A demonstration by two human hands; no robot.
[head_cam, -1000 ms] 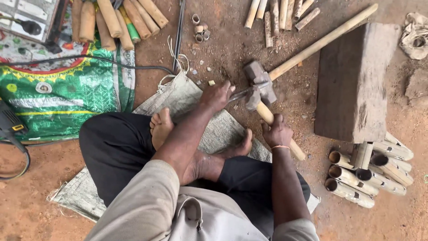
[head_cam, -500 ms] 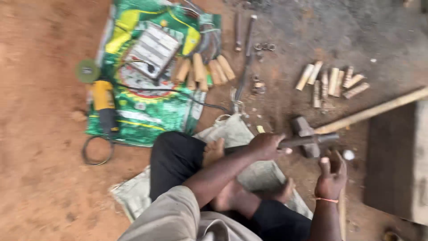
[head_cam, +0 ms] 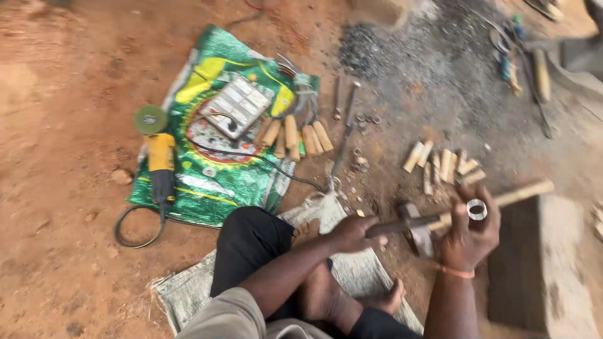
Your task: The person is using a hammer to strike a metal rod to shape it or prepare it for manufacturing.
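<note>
The left hand point(head_cam: 353, 233) has its grip clenched on a hammer point(head_cam: 411, 227) handle; the right hand point(head_cam: 470, 233) grips a small metal ring point(head_cam: 477, 209).

right hand point(head_cam: 470, 237): it let go of the wooden stick and came up; now its fingers pinch a small metal ring point(head_cam: 477, 209).
left hand point(head_cam: 353, 233): it slid off the hammer head point(head_cam: 417, 231) and now grips a metal rod point(head_cam: 402, 225).
</note>
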